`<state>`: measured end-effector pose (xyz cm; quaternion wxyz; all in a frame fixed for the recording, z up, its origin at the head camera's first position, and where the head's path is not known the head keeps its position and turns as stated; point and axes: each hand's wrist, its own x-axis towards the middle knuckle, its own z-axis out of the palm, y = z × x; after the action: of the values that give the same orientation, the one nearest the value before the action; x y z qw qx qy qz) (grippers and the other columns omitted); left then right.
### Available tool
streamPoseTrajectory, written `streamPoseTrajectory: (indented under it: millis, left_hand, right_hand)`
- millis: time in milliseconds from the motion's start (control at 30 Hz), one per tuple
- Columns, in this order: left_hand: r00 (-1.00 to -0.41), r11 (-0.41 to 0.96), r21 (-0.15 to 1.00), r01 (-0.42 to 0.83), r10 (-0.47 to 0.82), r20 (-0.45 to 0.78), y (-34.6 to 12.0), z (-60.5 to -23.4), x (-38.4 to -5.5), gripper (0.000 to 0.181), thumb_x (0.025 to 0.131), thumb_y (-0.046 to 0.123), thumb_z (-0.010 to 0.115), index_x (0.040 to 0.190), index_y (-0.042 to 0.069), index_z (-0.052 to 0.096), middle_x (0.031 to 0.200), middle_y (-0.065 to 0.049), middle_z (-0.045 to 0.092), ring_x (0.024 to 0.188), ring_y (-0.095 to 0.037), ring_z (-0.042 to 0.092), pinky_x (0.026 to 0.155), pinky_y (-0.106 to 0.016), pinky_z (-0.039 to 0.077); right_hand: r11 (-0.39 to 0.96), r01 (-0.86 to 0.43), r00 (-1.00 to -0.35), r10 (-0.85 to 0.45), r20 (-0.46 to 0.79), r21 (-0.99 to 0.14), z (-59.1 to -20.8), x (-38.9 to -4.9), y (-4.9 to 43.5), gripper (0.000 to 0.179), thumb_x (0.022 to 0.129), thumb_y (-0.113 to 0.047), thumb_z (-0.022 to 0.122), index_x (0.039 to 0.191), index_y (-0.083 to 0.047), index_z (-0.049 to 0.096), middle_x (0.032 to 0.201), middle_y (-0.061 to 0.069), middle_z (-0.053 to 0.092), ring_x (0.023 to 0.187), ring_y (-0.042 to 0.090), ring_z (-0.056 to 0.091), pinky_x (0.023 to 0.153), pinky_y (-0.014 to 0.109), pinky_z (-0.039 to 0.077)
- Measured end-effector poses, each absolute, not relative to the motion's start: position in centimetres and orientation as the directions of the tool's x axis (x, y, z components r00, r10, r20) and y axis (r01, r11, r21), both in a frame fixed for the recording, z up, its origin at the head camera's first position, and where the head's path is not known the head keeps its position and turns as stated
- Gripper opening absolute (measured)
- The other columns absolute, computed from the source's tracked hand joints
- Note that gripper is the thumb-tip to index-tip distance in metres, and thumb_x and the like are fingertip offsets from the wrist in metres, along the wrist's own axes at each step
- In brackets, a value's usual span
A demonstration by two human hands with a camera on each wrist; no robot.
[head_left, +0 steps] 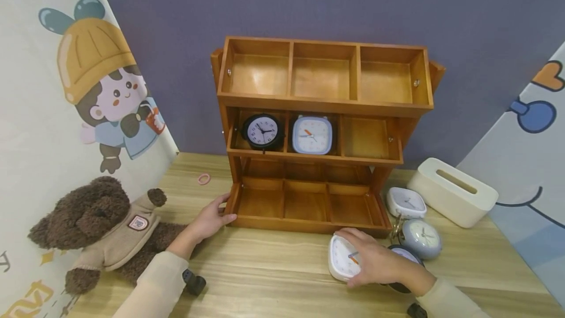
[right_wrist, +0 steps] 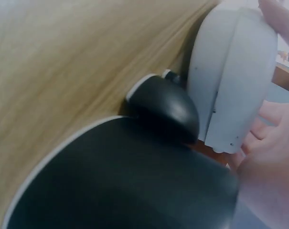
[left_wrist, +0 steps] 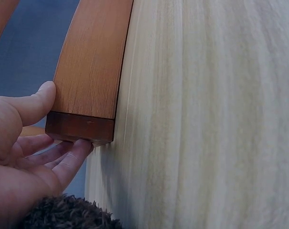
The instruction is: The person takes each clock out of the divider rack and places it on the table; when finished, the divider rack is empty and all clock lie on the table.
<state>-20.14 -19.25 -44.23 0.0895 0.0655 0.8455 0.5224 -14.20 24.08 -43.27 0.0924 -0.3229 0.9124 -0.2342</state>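
My right hand [head_left: 375, 259] grips a white square alarm clock [head_left: 342, 258] by its sides, above the tabletop in front of the shelf. Its pale back and side show in the right wrist view, with fingers curled around the white clock [right_wrist: 235, 76]. With thumb in front and fingers around the end, my left hand [head_left: 212, 217] holds the lower left corner of a brown wooden shelf [head_left: 309, 225]. The left wrist view shows this grip on the shelf's end [left_wrist: 89, 67]. Partly hidden under my right wrist is a dark-rimmed clock [head_left: 403, 286].
The middle tier holds a black round clock [head_left: 263, 131] and a blue-rimmed clock [head_left: 312, 135]. Right of the shelf are a white clock [head_left: 406, 202], a grey round clock [head_left: 421, 238] and a cream tissue box [head_left: 454, 193]. A teddy bear [head_left: 119, 239] lies left, near a pink ring [head_left: 204, 179].
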Motion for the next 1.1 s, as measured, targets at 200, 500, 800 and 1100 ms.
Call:
streamPoseTrajectory:
  millis: [200,500,800,1100]
  left_hand:
    - [-0.977,0.459,0.888,0.024,0.201,-0.077,-19.2,-44.3,-20.2,0.067,0.096,0.005,0.062,0.15,-0.006,0.025,0.149,-0.029,0.03,0.124,-0.046,0.046,0.091,-0.048,0.05]
    - [-0.976,0.451,0.892,0.018,0.2,-0.081,-19.2,-44.4,-20.3,0.067,0.096,0.004,0.062,0.15,-0.006,0.025,0.15,-0.029,0.031,0.124,-0.046,0.046,0.091,-0.048,0.05]
    - [-0.976,0.443,0.897,0.021,0.202,-0.078,-19.4,-44.4,-20.4,0.067,0.096,0.004,0.062,0.151,-0.005,0.025,0.15,-0.028,0.03,0.125,-0.046,0.045,0.091,-0.048,0.05]
    - [-0.977,0.441,0.897,0.025,0.2,-0.072,-19.4,-44.7,-20.3,0.067,0.095,0.005,0.063,0.15,-0.005,0.026,0.15,-0.029,0.03,0.125,-0.047,0.045,0.092,-0.048,0.049]
  right_hand:
    - [0.683,-0.575,-0.766,-0.643,0.002,-0.451,-43.1,-13.8,23.9,0.111,0.057,-0.038,0.093,0.144,0.002,0.038,0.143,0.027,0.037,0.124,0.048,0.041,0.093,0.061,0.042]
    - [0.669,-0.579,-0.766,-0.642,0.029,-0.466,-43.2,-13.6,24.0,0.113,0.054,-0.038,0.094,0.145,0.001,0.038,0.144,0.026,0.036,0.124,0.052,0.039,0.094,0.065,0.039]
    - [0.669,-0.549,-0.805,-0.583,0.104,-0.501,-39.9,-15.2,23.4,0.091,0.074,-0.037,0.085,0.147,-0.009,0.04,0.147,0.017,0.036,0.127,0.044,0.041,0.093,0.06,0.043]
    - [0.601,-0.681,-0.731,-0.516,0.448,-0.419,-34.2,-19.7,21.4,0.075,0.077,-0.019,0.085,0.141,-0.006,0.048,0.141,0.014,0.044,0.129,0.035,0.041,0.1,0.058,0.038]
